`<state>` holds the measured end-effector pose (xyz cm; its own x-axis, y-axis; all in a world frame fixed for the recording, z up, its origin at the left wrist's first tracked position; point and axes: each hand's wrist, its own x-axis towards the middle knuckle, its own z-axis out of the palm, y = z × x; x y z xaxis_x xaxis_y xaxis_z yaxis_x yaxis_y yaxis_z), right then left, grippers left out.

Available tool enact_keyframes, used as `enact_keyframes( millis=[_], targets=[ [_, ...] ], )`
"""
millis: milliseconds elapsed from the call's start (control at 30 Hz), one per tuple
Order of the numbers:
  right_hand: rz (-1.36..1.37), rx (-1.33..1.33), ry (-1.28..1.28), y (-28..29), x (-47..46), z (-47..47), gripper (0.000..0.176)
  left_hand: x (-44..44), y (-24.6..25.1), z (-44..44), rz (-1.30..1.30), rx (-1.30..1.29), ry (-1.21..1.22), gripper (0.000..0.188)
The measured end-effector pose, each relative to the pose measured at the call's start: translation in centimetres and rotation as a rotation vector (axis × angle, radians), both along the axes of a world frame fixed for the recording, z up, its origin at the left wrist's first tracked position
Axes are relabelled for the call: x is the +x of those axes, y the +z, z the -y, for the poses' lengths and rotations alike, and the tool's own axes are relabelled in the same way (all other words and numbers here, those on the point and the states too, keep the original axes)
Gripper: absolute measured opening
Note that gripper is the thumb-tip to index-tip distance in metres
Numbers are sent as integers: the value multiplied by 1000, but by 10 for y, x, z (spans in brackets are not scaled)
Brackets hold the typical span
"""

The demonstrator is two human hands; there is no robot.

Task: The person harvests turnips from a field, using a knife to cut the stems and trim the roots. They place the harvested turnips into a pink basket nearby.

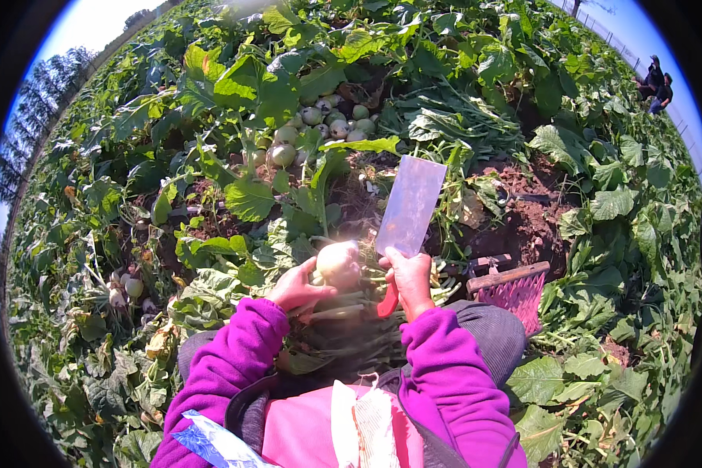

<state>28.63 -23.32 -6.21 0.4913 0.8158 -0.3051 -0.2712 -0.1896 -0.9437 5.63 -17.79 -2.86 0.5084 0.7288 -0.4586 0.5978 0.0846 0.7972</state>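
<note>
A pale round turnip-like root (338,266) lies against the fingers of my left hand (301,286), which is curved around its near left side. In my right hand (409,281) is a cleaver with a red handle (388,299) and a broad rectangular steel blade (410,205). The blade points away from me, to the right of the root and apart from it. Cut leaf stalks (345,313) lie below the root, between my knees. Part of the handle is hidden by my fingers.
Beyond my hands is a heap of pale roots (333,120), with a pile of cut greens (456,120) to its right. A folding stool with pink woven webbing (515,295) stands beside my right knee. More roots (130,286) lie at the left. Two people (655,85) are far off.
</note>
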Motion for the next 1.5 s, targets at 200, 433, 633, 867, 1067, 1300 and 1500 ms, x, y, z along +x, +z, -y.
enact_keyframes(
  millis=[200,433,633,867,1067,1300,1500],
  targets=[
    [276,-142,385,-12,-21,22,25,-26,-82,0,-556,339,-117,44],
    [572,-371,705,-3,-41,31,28,-30,-110,5,-531,494,-178,34],
    [1049,-253,755,-56,-34,34,29,-36,-104,4,-355,451,-212,41],
    [870,-381,899,-31,-31,25,29,-37,-108,7,-332,503,-224,41],
    [1020,-439,963,-29,-45,25,28,-36,-113,17,-366,651,-286,28],
    [962,-582,900,-88,-79,-10,24,-29,-105,20,-404,656,-512,26],
    [928,-348,812,-85,-45,6,25,-21,-80,44,-480,370,-686,36]
  ],
)
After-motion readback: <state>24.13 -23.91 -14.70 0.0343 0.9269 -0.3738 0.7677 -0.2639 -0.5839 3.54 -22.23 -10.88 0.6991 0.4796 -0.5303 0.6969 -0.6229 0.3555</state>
